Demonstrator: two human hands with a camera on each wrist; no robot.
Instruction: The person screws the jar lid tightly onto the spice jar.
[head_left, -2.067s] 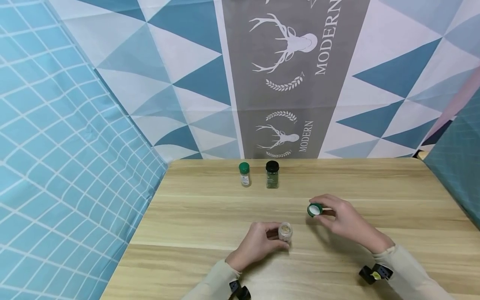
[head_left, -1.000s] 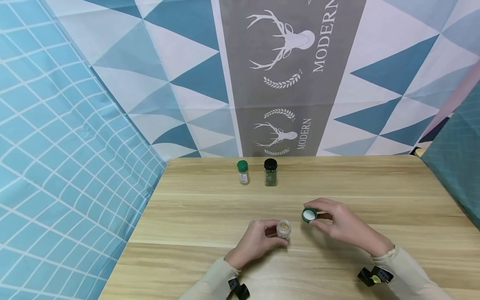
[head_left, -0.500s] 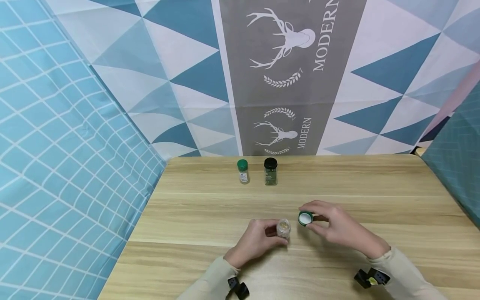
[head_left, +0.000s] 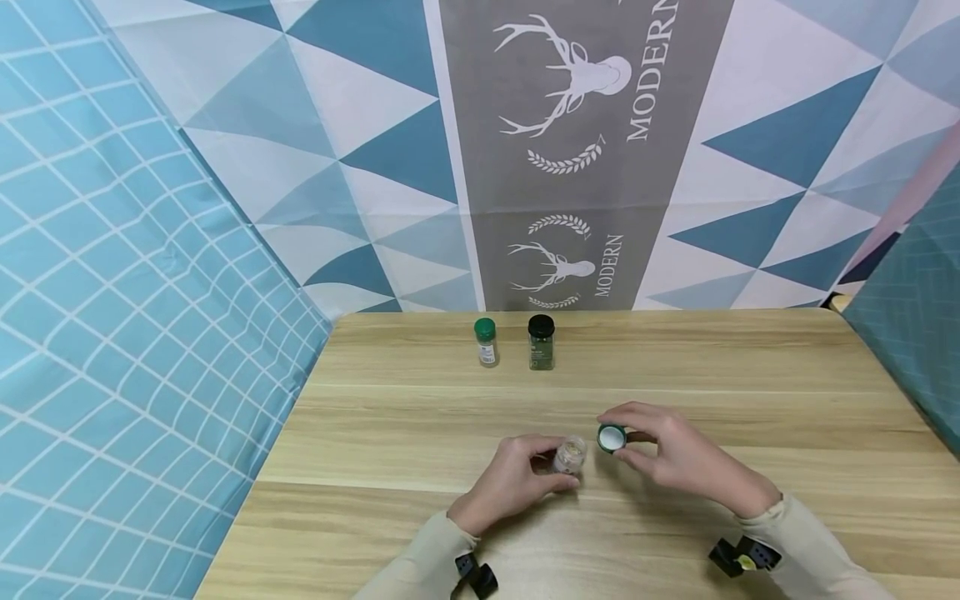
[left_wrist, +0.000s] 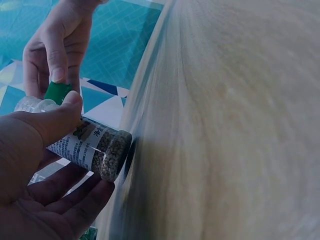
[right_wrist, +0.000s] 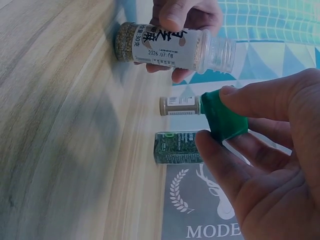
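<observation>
My left hand grips a clear spice jar of pale seeds, its open mouth uncovered. In the left wrist view the jar carries a white printed label, and its base sits close over the tabletop. Just to the right, my right hand pinches a green cap between thumb and fingers, its white inside turned toward the head camera. A small gap separates cap and jar mouth. The right wrist view shows the green cap side-on, with the seed jar in the other hand beyond it.
Toward the back of the wooden table stand a small green-capped jar and a black-capped jar of green flakes. Patterned cloth hangs behind the table, and blue grid cloth hangs at the left.
My right hand has brought the green cap leftward and nearer to the jar. The jar in my left hand stayed nearly in place, tilting slightly to the right in the last half second.
</observation>
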